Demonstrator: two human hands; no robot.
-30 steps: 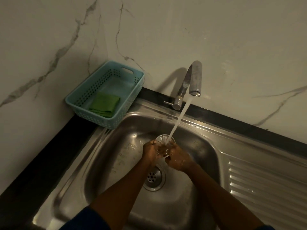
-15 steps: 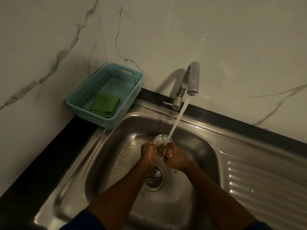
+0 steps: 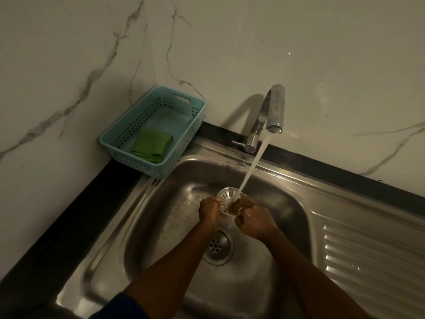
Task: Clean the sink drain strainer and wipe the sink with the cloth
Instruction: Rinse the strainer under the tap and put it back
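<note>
Holding the drain strainer (image 3: 226, 196) above the middle of the sink (image 3: 174, 203), both hands are meeting just behind the open drain (image 3: 217, 244). The left hand (image 3: 210, 209) is gripping the strainer's left edge, with its fingers curled round the rim. The right hand (image 3: 254, 221) is gripping the right side, with its fingers curled inward. The splash is blurring its fingertips, so exact contact there cannot be told. The strainer is tilting its slotted face up toward the camera.

Water (image 3: 253, 166) is running from the tap (image 3: 273, 107) in a slanted stream. It is landing on the strainer's right half, where the right hand is meeting it.

The green cloth (image 3: 151, 143) is lying folded in the near end of the light blue basket (image 3: 119, 134). The basket is sitting in the wall corner at the sink's back left, well apart from the hands, and its front edge is overhanging the sink rim.

The ribbed drainboard (image 3: 372, 261) is lying to the right of the basin. A blue sleeve (image 3: 119, 307) is showing on the left forearm at the bottom edge. Lighting is dim, so fine detail on the strainer is not resolving.
</note>
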